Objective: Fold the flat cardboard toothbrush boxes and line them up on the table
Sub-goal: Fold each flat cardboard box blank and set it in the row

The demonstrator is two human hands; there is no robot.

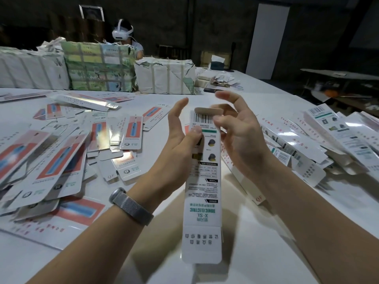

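I hold one long white toothbrush box (202, 203) in the air over the white table (266, 253), its barcode end pointing away from me and its near flap hanging open. My left hand (180, 140) grips the box's left edge, thumb pressed on the printed face. My right hand (240, 132) is at the far end, thumb and fingers pinching around the brown top flap (208, 110). Flat unfolded boxes lie in a spread on the left (67, 152) and in a pile on the right (328, 144).
Large wrapped bundles (98, 66) line the table's far side, with a smaller wrapped bundle (164, 75) beside them. Behind them sits a person wearing a white headset (122, 33). Loose scraps (222, 79) lie at the back right. A dark table edge runs along the right.
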